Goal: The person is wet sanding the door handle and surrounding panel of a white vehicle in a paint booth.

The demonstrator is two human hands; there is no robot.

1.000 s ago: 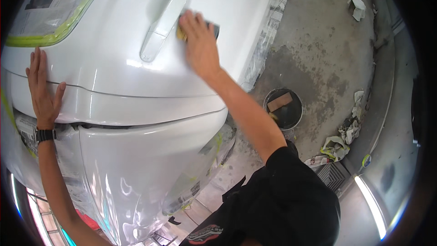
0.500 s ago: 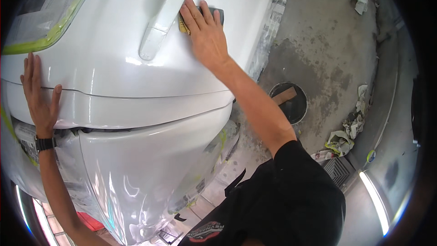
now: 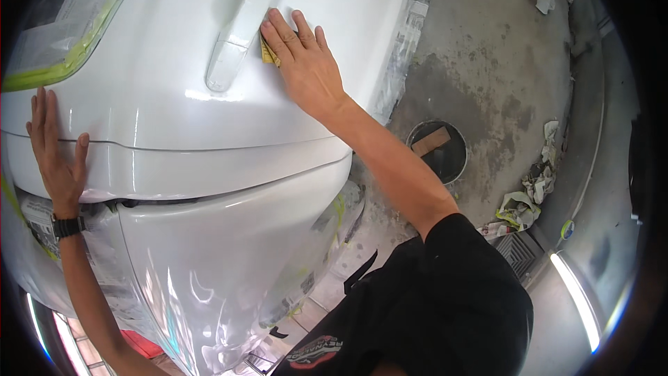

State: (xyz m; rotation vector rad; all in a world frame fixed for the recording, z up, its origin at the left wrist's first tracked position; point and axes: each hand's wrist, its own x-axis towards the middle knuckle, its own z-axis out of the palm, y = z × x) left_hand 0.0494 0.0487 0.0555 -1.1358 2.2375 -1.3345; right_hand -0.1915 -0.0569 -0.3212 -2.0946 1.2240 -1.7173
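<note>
My right hand (image 3: 308,69) lies flat over a piece of sandpaper (image 3: 268,53) on a glossy white car door (image 3: 334,115), just right of the white door handle (image 3: 236,42). Only the sandpaper's yellow edge shows, left of my fingers; the hand hides the rest. My left hand (image 3: 59,157) rests with fingers spread on the white bodywork at the far left, across a panel seam. It holds nothing, and a dark band circles its wrist.
Green tape (image 3: 76,63) and plastic mask the window at upper left. Paper masking (image 3: 407,45) runs along the door's right edge. On the concrete floor stand a round black bucket (image 3: 449,167) with a brown block on it, and crumpled paper (image 3: 518,210) near the wall.
My right hand has slid slightly left and down with the sandpaper, toward the door handle. The dark part seen beside its fingertips is now covered. My left hand stays on the panel.
</note>
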